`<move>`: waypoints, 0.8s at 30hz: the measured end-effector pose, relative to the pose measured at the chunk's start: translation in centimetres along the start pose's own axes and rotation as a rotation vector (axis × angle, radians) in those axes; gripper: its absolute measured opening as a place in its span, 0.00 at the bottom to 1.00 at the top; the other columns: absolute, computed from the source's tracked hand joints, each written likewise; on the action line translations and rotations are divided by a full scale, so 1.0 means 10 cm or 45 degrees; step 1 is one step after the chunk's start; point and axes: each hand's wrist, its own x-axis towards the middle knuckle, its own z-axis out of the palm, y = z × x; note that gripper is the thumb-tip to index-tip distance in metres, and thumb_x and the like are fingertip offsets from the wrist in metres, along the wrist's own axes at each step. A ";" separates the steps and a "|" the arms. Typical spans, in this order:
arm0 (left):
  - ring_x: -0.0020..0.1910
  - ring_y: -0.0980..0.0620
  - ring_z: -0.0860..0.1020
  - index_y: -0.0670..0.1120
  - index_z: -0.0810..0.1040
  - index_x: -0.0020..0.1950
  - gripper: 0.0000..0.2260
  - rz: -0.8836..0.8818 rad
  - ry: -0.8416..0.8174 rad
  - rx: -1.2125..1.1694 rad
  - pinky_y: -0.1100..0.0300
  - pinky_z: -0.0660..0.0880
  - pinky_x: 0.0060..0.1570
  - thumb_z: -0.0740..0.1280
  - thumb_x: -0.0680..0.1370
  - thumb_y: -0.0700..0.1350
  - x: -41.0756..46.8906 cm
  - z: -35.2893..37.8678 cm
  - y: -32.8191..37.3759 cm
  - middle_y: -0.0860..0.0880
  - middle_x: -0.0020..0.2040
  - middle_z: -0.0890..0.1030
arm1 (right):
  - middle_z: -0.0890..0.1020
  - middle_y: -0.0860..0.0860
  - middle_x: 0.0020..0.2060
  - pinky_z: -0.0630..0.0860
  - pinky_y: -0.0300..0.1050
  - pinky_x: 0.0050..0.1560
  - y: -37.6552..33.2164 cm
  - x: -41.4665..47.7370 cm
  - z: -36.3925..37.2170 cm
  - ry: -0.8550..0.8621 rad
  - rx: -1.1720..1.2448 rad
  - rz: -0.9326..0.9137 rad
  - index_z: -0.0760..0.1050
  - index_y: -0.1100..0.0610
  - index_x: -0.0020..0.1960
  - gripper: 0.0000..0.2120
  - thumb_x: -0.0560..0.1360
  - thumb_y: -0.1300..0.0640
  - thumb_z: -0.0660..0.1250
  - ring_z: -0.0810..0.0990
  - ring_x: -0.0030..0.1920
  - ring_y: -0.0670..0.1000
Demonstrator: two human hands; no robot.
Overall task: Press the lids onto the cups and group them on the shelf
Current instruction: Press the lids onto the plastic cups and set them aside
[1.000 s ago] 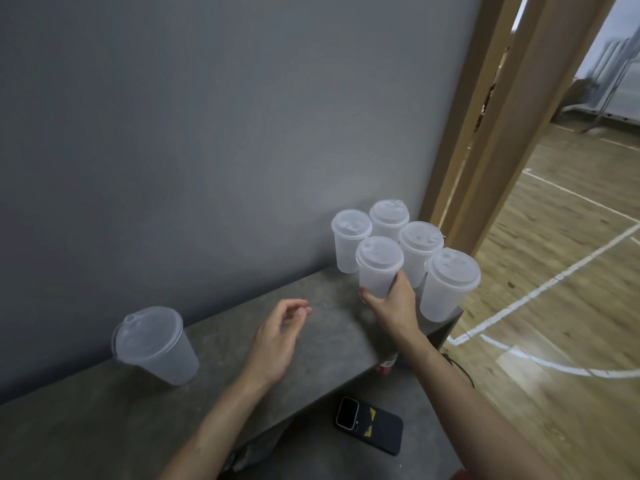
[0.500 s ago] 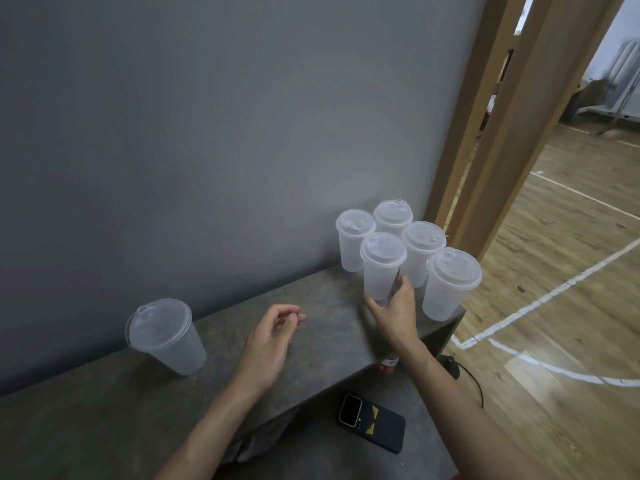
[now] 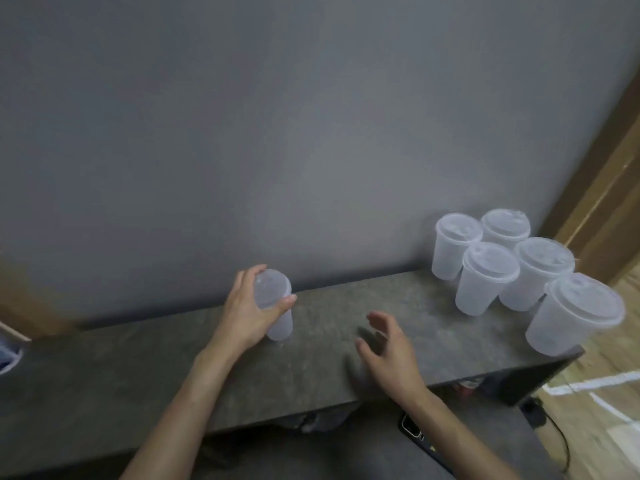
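Observation:
A clear plastic cup with a lid stands on the grey stone shelf near the wall. My left hand grips this lone cup round its upper side, thumb in front and fingers behind. Several lidded cups stand grouped at the shelf's right end, the nearest one close to the front corner. My right hand hovers over the shelf between the lone cup and the group, fingers loosely spread, holding nothing.
A grey wall rises right behind the shelf. A wooden door frame stands at the right, with wood floor and white lines beyond. A dark phone lies on a lower surface below the shelf's front edge.
My right hand let go of the front cup in the group and drew back left. My left hand reached to the lone cup and took hold of it. The view swung left.

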 end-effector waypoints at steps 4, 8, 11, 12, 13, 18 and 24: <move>0.58 0.64 0.75 0.55 0.74 0.67 0.31 0.194 -0.110 -0.166 0.69 0.70 0.59 0.81 0.67 0.57 -0.16 0.22 0.07 0.59 0.59 0.75 | 0.75 0.45 0.70 0.69 0.29 0.66 -0.25 0.04 0.39 -0.232 0.042 -0.192 0.66 0.53 0.76 0.36 0.73 0.51 0.79 0.74 0.69 0.41; 0.65 0.66 0.72 0.57 0.71 0.69 0.32 0.262 -0.205 -0.412 0.73 0.68 0.62 0.81 0.69 0.54 -0.32 0.51 0.17 0.62 0.65 0.74 | 0.79 0.42 0.66 0.76 0.35 0.63 -0.25 0.06 0.49 -0.254 0.154 -0.226 0.66 0.49 0.73 0.34 0.72 0.52 0.79 0.78 0.65 0.39; 0.65 0.61 0.76 0.58 0.69 0.71 0.37 0.160 -0.155 -0.587 0.64 0.72 0.65 0.82 0.67 0.55 -0.39 0.64 0.13 0.60 0.65 0.77 | 0.79 0.39 0.65 0.74 0.32 0.63 -0.17 0.07 0.49 -0.241 0.124 -0.232 0.68 0.50 0.73 0.34 0.73 0.56 0.79 0.78 0.65 0.37; 0.65 0.59 0.76 0.59 0.69 0.71 0.38 0.145 -0.138 -0.605 0.61 0.73 0.65 0.81 0.66 0.57 -0.42 0.68 0.13 0.59 0.65 0.77 | 0.79 0.39 0.65 0.74 0.33 0.63 -0.15 0.08 0.48 -0.238 0.113 -0.242 0.68 0.52 0.74 0.33 0.73 0.58 0.79 0.78 0.66 0.37; 0.65 0.59 0.77 0.60 0.68 0.71 0.38 0.140 -0.125 -0.605 0.58 0.74 0.66 0.80 0.65 0.58 -0.45 0.71 0.14 0.60 0.66 0.77 | 0.79 0.39 0.65 0.74 0.35 0.65 -0.11 0.09 0.48 -0.240 0.097 -0.249 0.69 0.54 0.74 0.33 0.73 0.59 0.78 0.78 0.66 0.38; 0.64 0.57 0.77 0.58 0.69 0.70 0.38 0.149 -0.061 -0.632 0.51 0.75 0.65 0.79 0.63 0.59 -0.47 0.78 0.16 0.59 0.65 0.78 | 0.81 0.45 0.65 0.75 0.37 0.66 0.06 0.14 0.49 -0.255 0.061 -0.268 0.72 0.58 0.73 0.32 0.72 0.59 0.79 0.79 0.66 0.40; 0.64 0.56 0.77 0.56 0.70 0.70 0.38 0.172 -0.091 -0.644 0.51 0.74 0.66 0.79 0.64 0.61 -0.46 0.77 0.13 0.58 0.65 0.78 | 0.81 0.46 0.65 0.73 0.34 0.65 0.11 0.15 0.54 -0.245 0.082 -0.266 0.72 0.59 0.73 0.32 0.72 0.60 0.79 0.79 0.67 0.41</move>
